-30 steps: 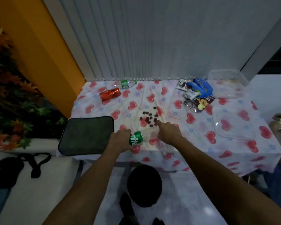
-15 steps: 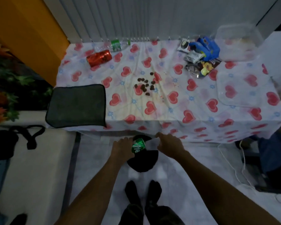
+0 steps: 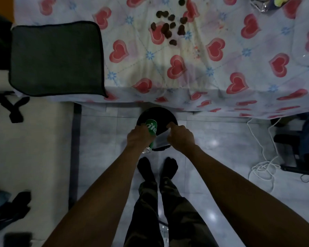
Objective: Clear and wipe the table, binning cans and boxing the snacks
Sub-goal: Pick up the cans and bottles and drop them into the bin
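My left hand (image 3: 138, 137) grips a green soda can (image 3: 151, 128) and holds it tilted over the mouth of a round black bin (image 3: 156, 114) on the floor below the table's front edge. My right hand (image 3: 181, 137) pinches the bin's liner (image 3: 161, 140) at the near rim, right beside the can. Several dark brown snack pieces (image 3: 169, 28) lie scattered on the heart-print tablecloth (image 3: 221, 68). A dark green cloth (image 3: 56, 58) lies flat on the table's left front corner. A snack packet (image 3: 268, 4) shows at the top right edge.
My feet (image 3: 157, 168) in dark socks stand just behind the bin. A white cord (image 3: 262, 166) lies coiled on the tiled floor to the right, near dark chair legs (image 3: 292, 148). A black strap (image 3: 12, 109) lies on a pale surface at the left.
Both hands have dropped from the table to the bin on the floor, the left carrying the green can. The view has tilted down, and the right hand now grips the bin's liner.
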### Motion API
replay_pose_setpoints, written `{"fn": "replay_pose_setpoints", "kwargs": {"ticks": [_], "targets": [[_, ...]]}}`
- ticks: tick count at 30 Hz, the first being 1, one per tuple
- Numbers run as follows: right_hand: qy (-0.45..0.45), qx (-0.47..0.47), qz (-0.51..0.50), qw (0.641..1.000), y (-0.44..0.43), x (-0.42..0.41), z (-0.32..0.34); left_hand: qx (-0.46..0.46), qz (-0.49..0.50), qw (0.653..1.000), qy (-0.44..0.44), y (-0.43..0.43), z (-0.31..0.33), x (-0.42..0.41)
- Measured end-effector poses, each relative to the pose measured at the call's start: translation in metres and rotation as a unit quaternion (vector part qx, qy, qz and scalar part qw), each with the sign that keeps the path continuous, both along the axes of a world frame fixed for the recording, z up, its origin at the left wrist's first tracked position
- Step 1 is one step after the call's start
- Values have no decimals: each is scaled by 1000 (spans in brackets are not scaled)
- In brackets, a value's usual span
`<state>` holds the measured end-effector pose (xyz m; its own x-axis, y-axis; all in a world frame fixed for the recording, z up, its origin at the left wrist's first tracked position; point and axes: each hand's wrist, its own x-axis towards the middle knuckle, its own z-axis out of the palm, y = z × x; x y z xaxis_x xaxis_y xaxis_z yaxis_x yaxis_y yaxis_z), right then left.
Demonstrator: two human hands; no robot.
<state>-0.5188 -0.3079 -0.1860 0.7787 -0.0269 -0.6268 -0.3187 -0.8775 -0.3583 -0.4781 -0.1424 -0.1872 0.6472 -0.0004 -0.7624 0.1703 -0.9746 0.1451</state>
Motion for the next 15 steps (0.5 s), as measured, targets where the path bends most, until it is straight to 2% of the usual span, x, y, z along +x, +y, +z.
{"fn": "replay_pose_setpoints", "kwargs": {"ticks": [4,15], "targets": [[8,14,-17,1000,5,3,-8,-4,-2,1000,3,0,-9,5],[11,21,-42,999,-3,3,0,-25,-50,997,-61,3,3,10]]}}
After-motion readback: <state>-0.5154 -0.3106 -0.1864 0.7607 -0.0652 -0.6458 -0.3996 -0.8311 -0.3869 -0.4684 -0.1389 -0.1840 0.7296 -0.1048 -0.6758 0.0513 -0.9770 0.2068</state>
